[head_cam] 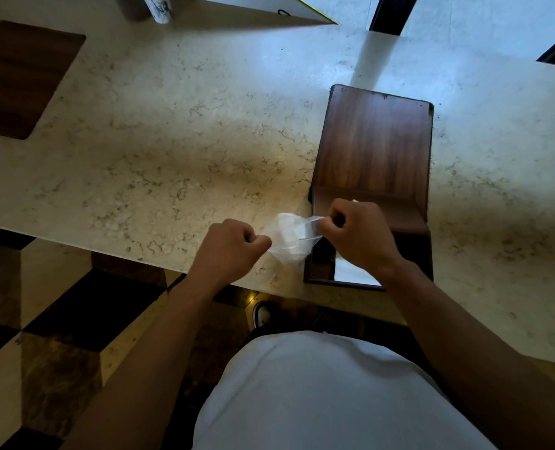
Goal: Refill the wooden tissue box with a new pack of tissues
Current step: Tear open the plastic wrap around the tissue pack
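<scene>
A thin, clear plastic wrapper [287, 240] is gripped by both hands and stretched taut between them, just above the near edge of the worktop [185, 131]. The left hand [229, 246] is clenched into a fist on the wrapper's 8 o'clock end; the right hand [359, 233] is clenched on its 2 o'clock end, with the thumb and fingers pinched over the film. The wrapper is seen as a crumpled, translucent, whitish sheet with glossy folds, through which the marble pattern is faintly visible. Whether any tissues remain inside it cannot be told.

The wooden tissue box [372, 147] lies on the worktop directly at 12 o'clock from the right hand and partly beneath it. It is made of dark brown wood with a lengthwise grain and rounded corners. Its lid is laid open and flat toward 12 o'clock, while the body of the box is nearer the person, at the worktop's edge. A pale, flat white surface [350, 272] is seen within the body at 6 o'clock from the right hand, under the wrist; it cannot be told whether this is a stack of tissues.

The worktop is of cream marble with brown veining. A dark wooden board [19, 79] lies at 10 o'clock, well apart from the hands.
</scene>
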### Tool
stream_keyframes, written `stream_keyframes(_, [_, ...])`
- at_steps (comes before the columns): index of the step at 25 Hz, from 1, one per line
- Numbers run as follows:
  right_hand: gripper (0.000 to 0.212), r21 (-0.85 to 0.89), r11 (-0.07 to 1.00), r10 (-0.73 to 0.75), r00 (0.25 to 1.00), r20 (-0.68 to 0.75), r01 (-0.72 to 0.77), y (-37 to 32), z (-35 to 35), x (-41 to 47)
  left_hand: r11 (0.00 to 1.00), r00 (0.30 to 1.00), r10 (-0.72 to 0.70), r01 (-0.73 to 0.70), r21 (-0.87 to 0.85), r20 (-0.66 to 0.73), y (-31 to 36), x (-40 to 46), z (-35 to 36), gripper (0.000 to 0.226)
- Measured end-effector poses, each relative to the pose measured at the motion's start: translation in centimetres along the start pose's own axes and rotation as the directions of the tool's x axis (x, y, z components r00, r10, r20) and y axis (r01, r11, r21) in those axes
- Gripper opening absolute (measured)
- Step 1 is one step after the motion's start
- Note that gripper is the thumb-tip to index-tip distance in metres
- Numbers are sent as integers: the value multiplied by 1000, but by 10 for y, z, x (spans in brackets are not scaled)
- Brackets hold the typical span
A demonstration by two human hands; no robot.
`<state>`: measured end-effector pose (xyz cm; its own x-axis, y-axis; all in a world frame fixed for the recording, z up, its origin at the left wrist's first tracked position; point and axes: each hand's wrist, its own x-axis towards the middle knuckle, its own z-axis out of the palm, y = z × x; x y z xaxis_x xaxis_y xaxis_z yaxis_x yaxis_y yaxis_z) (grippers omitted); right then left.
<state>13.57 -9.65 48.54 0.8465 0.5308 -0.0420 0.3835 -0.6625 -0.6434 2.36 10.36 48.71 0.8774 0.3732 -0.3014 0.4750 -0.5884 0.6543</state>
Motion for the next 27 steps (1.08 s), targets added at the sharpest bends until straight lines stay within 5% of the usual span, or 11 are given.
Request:
stream_keyframes(4, [26,-101,994,-49,999,17,51,1,-3,-1,993,1000,13,-15,121,16,0,1,-10,38])
stream_keyframes(13, [16,16,995,-95,995,9,95,-13,-5,-3,998,999,20,-18,-56,39,23,-3,3,38])
stream_keyframes(18, [20,20,958,-288,955,69,287,-39,-7,-9,984,990,38,-14,-175,136,34,-4,12,32])
stream_keyframes(22, [30,-171,972,-91,927,364,163,-41,2,-5,977,989,41,-10,-211,141,33,-9,19,31])
stream_keyframes(27, [24,-252,968,93,924,372,4,-37,12,-5,980,989,87,-64,-189,116,33,-19,30,34])
